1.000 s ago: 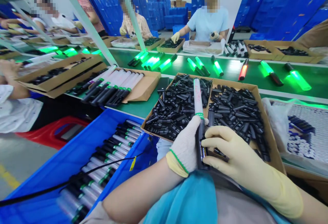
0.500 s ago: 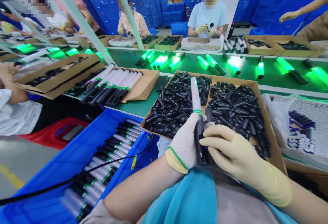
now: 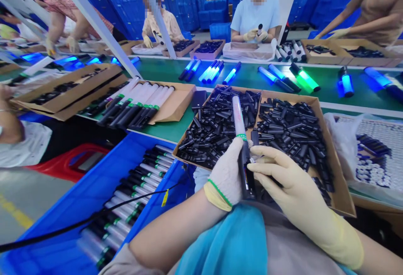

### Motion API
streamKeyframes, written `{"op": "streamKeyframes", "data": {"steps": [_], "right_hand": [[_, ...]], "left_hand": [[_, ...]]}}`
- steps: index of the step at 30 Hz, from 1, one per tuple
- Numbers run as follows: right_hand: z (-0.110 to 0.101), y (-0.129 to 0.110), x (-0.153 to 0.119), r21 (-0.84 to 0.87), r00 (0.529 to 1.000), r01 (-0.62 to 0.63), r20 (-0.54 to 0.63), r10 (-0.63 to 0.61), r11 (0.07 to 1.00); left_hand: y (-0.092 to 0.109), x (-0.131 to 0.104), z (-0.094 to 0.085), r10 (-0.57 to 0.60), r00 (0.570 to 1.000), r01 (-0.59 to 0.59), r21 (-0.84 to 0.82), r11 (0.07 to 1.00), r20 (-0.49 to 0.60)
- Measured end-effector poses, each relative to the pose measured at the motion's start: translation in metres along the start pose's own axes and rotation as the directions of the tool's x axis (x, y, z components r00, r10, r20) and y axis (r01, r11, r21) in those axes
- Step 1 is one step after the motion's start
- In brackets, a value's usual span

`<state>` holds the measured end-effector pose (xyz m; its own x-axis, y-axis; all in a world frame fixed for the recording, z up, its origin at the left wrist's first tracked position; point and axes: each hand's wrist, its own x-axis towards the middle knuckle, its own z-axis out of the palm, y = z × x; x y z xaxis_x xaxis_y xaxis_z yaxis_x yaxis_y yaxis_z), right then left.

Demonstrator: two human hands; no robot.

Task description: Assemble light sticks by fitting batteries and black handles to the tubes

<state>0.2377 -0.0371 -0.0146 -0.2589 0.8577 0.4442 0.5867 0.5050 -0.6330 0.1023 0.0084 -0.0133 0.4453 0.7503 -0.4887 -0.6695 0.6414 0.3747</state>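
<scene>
A light stick (image 3: 242, 149) with a pale clear tube, a green band and a black handle stands tilted in front of my body. My left hand (image 3: 227, 172), in a white knit glove over a yellow one, is wrapped round its handle. The handle's right side shows an opening. My right hand (image 3: 283, 182), in a pale yellow glove, has its fingers bent together against that side; what they pinch is too small to make out. Beyond both hands lies a cardboard box (image 3: 338, 174) of small black plastic parts (image 3: 288, 132).
At left a blue bin (image 3: 63, 199) holds rows of light sticks, a black cable (image 3: 135, 199) crossing it. More sticks (image 3: 141, 98) lie on cardboard. Lit sticks (image 3: 275, 77) rest on the green conveyor (image 3: 252, 92). Batteries (image 3: 374, 166) fill a tray at right. Co-workers sit opposite.
The sticks on the conveyor have shifted right, and most have turned from green to blue. My right fingers have moved slightly at the handle. A co-worker at far right has lowered their arms.
</scene>
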Motion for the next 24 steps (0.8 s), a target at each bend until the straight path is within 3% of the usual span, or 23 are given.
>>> {"op": "streamKeyframes", "data": {"steps": [6, 12, 18, 24], "right_hand": [[0.002, -0.006, 0.0, 0.078, 0.991, -0.133, 0.004, 0.133, 0.988], [0.008, -0.011, 0.002, -0.035, 0.999, -0.015, -0.037, 0.013, 0.999], [0.008, -0.007, 0.0, -0.195, 0.991, 0.136, 0.046, -0.129, 0.971], [0.007, -0.002, -0.005, -0.174, 0.998, 0.07, 0.013, -0.069, 0.982]], "left_hand": [[0.004, -0.001, -0.003, -0.081, 0.997, 0.081, -0.026, 0.996, 0.014], [0.004, -0.001, -0.004, -0.081, 0.996, 0.084, -0.102, 0.991, 0.028], [0.004, 0.0, -0.003, -0.114, 0.993, 0.116, -0.084, 0.99, 0.034], [0.006, -0.001, -0.001, -0.048, 0.999, 0.05, -0.063, 0.997, 0.021]]}}
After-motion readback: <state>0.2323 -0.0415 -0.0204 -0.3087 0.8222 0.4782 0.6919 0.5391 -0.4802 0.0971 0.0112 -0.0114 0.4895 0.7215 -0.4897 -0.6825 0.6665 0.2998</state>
